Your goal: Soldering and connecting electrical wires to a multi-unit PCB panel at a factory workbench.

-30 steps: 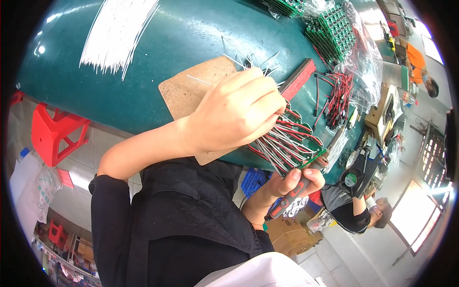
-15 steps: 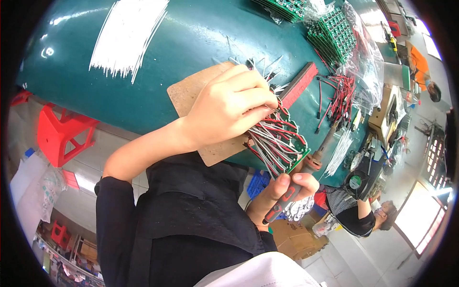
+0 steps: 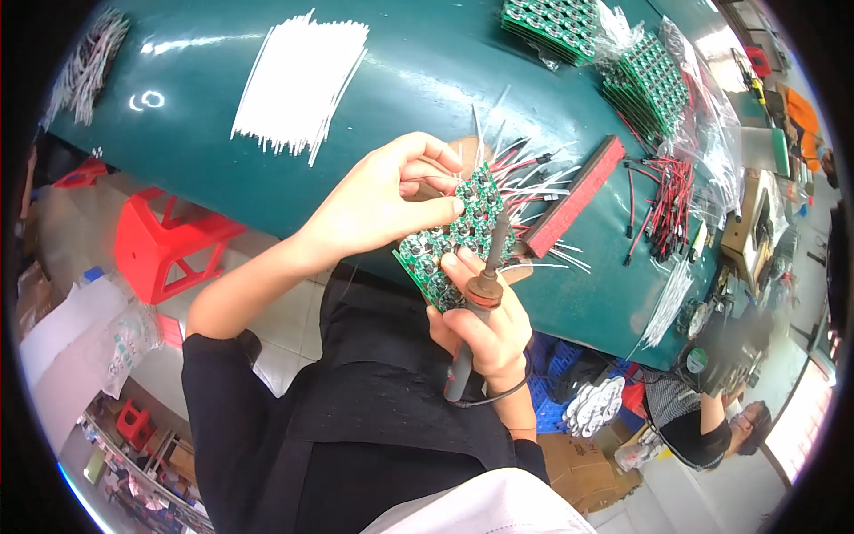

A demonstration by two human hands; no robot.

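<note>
A green circuit board panel (image 3: 479, 212) lies tilted between my hands, its component side facing up. Red and white wires (image 3: 532, 182) fan out from beyond its right edge. My left hand (image 3: 391, 191) is closed on the panel's upper left edge, the thumb lying over its face. In my right hand (image 3: 489, 329) is a soldering iron (image 3: 461, 369), its dark tip pointing up across the panel. Fingers of that same hand also press on the panel's lower part. Beneath the panel a brown board (image 3: 464, 151) shows only in part.
A red-topped block (image 3: 578, 196) rests right of the panel. Red wires (image 3: 667, 209) and white wires (image 3: 669, 303) lie farther right, white strands (image 3: 298, 80) at the far left. Circuit board stacks (image 3: 648, 89) stand at the back. A red stool (image 3: 165, 245) is beside the table; a co-worker (image 3: 689, 418) sits at right.
The panel has been turned over, from its wired side to its component side. My right hand and the iron have moved left, the iron's tip now upward. The whole view has shifted.
</note>
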